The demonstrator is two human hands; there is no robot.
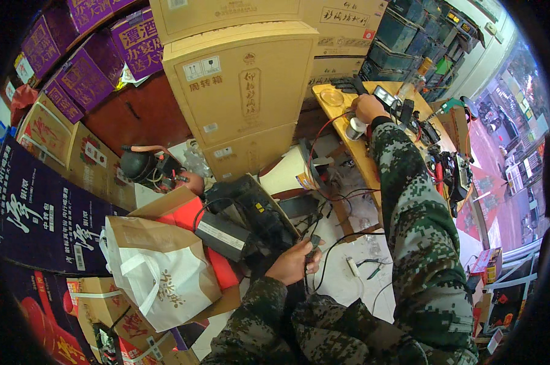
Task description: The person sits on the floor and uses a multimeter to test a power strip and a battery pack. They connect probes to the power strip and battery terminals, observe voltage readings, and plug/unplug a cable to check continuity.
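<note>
My left hand [292,263] is low in the middle of the head view, its fingers closed around a small dark plug [315,240] with a black cable. My right hand [368,108] is stretched out over the wooden table [342,145], with its fingers bent together. A thin red wire [321,132] runs to its fingertips and hangs down from the table's left edge; whether the hand grips it is too small to tell. Just below that hand stands a silvery spool [355,129]. Left of my left hand lies a black box-shaped device with a white label [222,236].
Tall cardboard cartons [238,91] stack up ahead. A white carrier bag [159,274] stands at left beside a black air compressor [142,165]. Pliers and tangled cables [372,264] lie on the floor. Tools and red-handled pliers [438,170] crowd the table's right side.
</note>
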